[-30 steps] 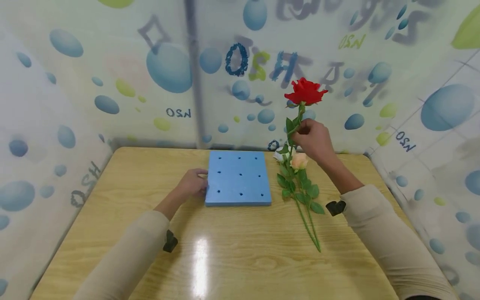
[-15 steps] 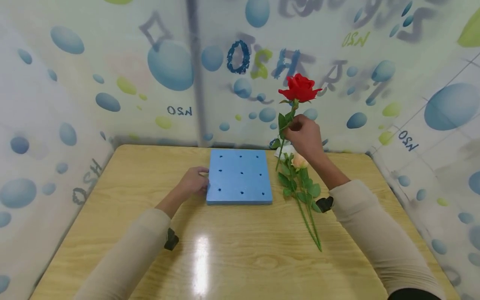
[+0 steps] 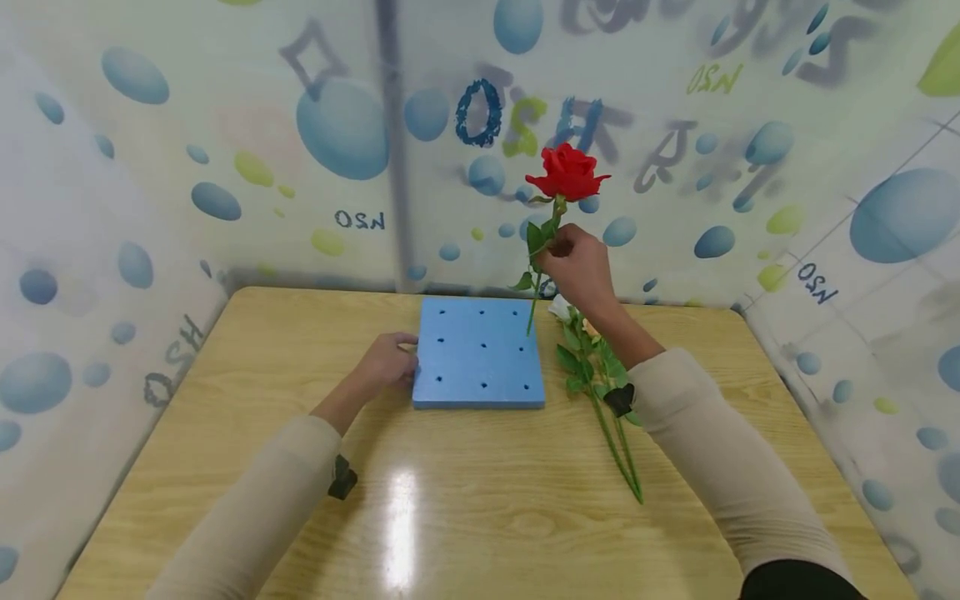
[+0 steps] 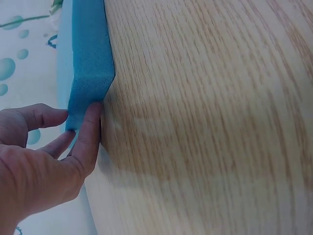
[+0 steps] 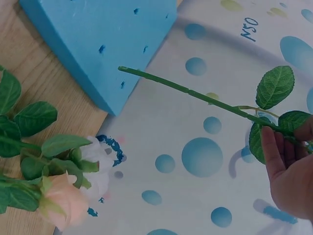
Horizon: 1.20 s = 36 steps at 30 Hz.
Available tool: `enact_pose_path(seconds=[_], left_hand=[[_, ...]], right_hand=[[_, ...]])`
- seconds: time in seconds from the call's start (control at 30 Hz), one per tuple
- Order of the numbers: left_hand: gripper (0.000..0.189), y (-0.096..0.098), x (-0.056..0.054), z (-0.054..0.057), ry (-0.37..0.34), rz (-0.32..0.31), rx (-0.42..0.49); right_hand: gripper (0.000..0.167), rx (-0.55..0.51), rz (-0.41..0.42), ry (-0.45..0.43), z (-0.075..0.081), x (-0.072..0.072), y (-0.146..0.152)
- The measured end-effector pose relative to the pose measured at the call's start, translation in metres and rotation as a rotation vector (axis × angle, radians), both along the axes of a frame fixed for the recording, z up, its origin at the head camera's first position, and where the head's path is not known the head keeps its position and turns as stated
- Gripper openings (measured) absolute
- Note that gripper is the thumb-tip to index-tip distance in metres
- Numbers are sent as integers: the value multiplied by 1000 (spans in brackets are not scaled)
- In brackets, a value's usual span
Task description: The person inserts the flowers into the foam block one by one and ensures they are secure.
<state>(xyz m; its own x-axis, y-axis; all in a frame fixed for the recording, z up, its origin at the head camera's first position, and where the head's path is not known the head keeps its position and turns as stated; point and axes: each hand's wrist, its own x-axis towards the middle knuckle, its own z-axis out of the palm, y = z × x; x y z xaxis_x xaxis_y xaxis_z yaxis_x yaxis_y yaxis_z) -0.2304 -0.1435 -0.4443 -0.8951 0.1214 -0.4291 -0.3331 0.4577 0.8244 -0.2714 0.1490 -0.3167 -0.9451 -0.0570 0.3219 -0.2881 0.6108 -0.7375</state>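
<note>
A red rose stands almost upright, its stem pinched high up by my right hand between thumb and fingers. The stem's lower end hangs over the right part of a blue foam block, near the holes at its far right corner. Whether the tip touches the block cannot be told. Several small holes in rows dot the block's top. At the block's left side my left hand rests its fingertips and thumb against the edge; in the left wrist view the fingers are fairly straight.
Right of the block, a white rose and a peach rose lie on the wooden table, their stems pointing toward me. My right forearm partly covers them in the head view. A patterned wall stands behind the table's far edge.
My right hand has carried the red rose leftward, from above the lying roses to over the block's right side. The left hand stays at the block's edge.
</note>
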Motion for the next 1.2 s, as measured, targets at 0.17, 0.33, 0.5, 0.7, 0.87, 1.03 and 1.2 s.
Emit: enact_pose_path(seconds=[0.17,0.33,0.5,0.7,0.87,1.03,1.2], left_hand=[[54,-1,-1,-2,-3,1,-2],[55,0,-2,-4,0,-2,11],[55,0,-2,-4,6,-3,32],[57,1,-1,-2,-7,-6,44],[56,2,-1,-2,-11,-4,54],[57,0,0,0,-15,-13,61],[57,-1,-1,0,-20,-8,60]], right_hand=[[17,0,2,9,-2,-4,-10],[19,-38,-2,49,-3,-7,-19],[20,-80,-11,61,-5,-10,-28],[18,-87,7,52,-5,-15,-40],[16,-78,14,54,-7,-18,-53],[15,-65,26,56,-7,-22,-67],[15,-74,42,40,-5,-24,-79]])
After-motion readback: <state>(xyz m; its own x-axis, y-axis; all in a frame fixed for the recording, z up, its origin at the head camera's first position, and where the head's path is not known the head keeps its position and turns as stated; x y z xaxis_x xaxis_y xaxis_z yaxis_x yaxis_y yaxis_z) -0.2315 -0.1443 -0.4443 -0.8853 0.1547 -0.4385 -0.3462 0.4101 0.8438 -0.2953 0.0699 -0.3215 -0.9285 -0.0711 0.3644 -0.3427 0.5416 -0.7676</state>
